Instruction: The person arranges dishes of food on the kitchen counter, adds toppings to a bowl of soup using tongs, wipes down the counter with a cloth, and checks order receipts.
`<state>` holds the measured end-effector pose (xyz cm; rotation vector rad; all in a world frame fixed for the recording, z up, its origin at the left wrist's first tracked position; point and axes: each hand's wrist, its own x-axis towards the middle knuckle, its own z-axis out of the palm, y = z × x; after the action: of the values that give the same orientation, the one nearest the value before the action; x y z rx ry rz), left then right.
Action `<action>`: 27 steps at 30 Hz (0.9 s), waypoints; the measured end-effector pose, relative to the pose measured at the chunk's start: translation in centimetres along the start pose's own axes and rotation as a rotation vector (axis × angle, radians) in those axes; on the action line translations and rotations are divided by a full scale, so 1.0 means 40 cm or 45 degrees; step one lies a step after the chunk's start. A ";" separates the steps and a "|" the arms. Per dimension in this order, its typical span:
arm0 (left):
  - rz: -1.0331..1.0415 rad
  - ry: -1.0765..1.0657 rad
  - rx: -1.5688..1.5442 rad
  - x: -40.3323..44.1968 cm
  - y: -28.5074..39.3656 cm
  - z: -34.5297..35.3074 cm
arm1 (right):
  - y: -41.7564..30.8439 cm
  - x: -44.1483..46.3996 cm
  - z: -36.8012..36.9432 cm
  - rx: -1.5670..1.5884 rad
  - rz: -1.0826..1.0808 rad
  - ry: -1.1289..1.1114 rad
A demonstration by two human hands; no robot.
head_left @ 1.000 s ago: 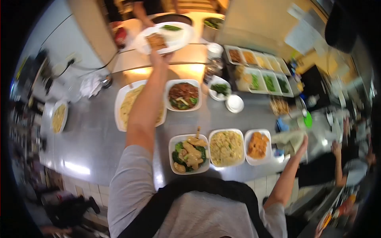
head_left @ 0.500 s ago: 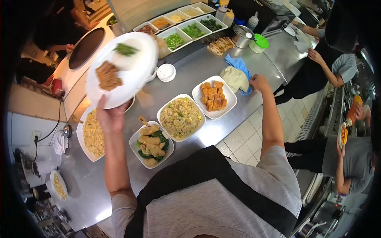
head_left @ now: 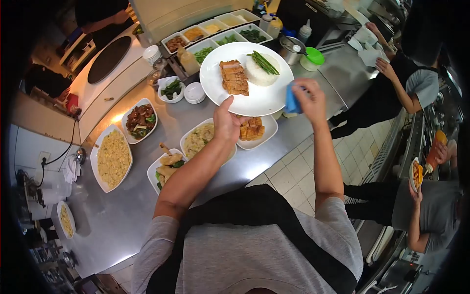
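Observation:
My left hand (head_left: 228,125) grips the near rim of a round white plate (head_left: 213,63), raised above the counter. On the plate lie sliced browned meat (head_left: 234,78), a mound of white rice (head_left: 259,74) and green beans (head_left: 265,64) on top of it. In my right hand (head_left: 310,98) is a bunched blue cloth (head_left: 293,100), close against the plate's right rim; whether it touches cannot be made out. Partly hidden beneath the plate and my left arm are a dish of golden fried cubes (head_left: 252,130) and a bowl of fried rice (head_left: 199,135).
On the steel counter (head_left: 110,225) stand a fried rice dish (head_left: 114,159), a dark meat dish (head_left: 141,120), a broccoli bowl (head_left: 166,166) and stacked small saucers (head_left: 195,92). Topping trays (head_left: 227,37) line the back. Co-workers stand at right, one holding a small dish (head_left: 416,175).
The plate has swung right and levelled out in my left hand. My right hand has picked up the blue cloth from the counter and brought it to the plate's rim.

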<state>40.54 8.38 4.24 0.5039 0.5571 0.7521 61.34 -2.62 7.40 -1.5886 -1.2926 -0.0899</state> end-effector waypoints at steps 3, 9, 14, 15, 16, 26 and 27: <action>-0.002 -0.021 0.014 0.020 -0.033 0.027 | -0.073 -0.007 0.005 -0.385 -0.233 -0.285; 0.069 -0.017 0.020 0.038 -0.042 0.050 | -0.095 0.034 -0.021 -0.441 -0.352 -0.883; 0.050 -0.034 -0.055 0.041 0.001 0.033 | -0.045 0.114 -0.138 0.020 -0.083 -0.998; 0.026 -0.076 -0.117 0.036 0.021 0.028 | -0.036 0.116 -0.169 0.063 0.071 -0.905; 0.020 -0.071 -0.120 0.030 0.047 0.017 | -0.005 0.107 -0.181 0.008 0.161 -0.700; 0.541 0.144 -0.187 -0.078 0.495 -0.228 | 0.349 -0.176 0.090 -0.643 0.029 -0.608; 0.586 0.170 -0.182 -0.077 0.539 -0.271 | 0.346 -0.204 0.123 -0.671 0.060 -0.508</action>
<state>21.27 22.05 10.09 0.4551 0.5109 1.2623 65.85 -2.89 -8.77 -2.1642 -1.6256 -0.0917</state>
